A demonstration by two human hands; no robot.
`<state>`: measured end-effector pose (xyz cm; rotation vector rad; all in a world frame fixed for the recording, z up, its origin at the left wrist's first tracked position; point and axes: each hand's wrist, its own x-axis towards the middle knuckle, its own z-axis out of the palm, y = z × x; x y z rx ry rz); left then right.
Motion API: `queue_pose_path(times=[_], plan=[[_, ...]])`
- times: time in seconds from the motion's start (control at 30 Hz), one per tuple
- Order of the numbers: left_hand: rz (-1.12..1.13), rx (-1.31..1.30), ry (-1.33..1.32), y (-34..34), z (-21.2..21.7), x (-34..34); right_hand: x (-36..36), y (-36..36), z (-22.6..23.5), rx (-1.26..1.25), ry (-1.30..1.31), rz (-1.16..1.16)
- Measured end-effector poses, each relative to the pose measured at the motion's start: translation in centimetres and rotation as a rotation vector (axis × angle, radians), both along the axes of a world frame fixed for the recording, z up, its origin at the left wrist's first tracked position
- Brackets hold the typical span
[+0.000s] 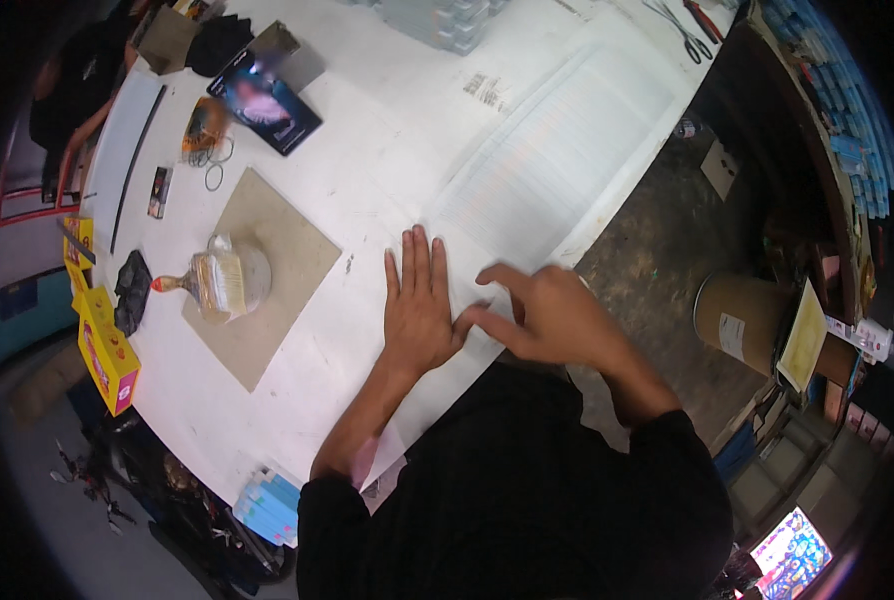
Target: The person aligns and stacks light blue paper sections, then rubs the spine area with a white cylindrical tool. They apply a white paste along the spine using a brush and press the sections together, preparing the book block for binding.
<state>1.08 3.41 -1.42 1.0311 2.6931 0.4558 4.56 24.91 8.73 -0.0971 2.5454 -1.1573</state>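
Open room on the table (387,150) ahead of both hands, hemmed leftward by brown board (267,270) with brush (212,283), rightward by table edge.

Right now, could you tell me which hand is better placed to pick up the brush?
Probably the left hand: it lies flat on the white sheet, nearer the brush. The right hand is farther away.

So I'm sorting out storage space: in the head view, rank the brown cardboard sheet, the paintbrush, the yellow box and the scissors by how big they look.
1. Brown cardboard sheet, clearly largest.
2. Yellow box.
3. Paintbrush, looks close to the box, so that order is unsure.
4. Scissors, smallest, though they lie far off by the rim, which shrinks them.
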Motion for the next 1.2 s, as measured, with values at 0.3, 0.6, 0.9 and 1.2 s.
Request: queue_pose_path(times=[0.3,0.6,0.9,1.2], plan=[[-0.012,-0.12,-0.086,0.6,2.0,0.2,3.7,0.5,-4.1,0.289,0.033,0.091],[-0.193,0.213,0.115,9.1,5.5,-7.3,3.2,0.8,-4.9,0.268,0.097,0.101],[-0.211,0.476,0.222,20.7,1.3,-12.6,3.0,1.3,-5.3,0.242,0.105,0.09],[-0.258,0.291,0.143,16.6,1.4,-10.3,2.0,2.1,-4.2,0.169,-0.059,0.137]])
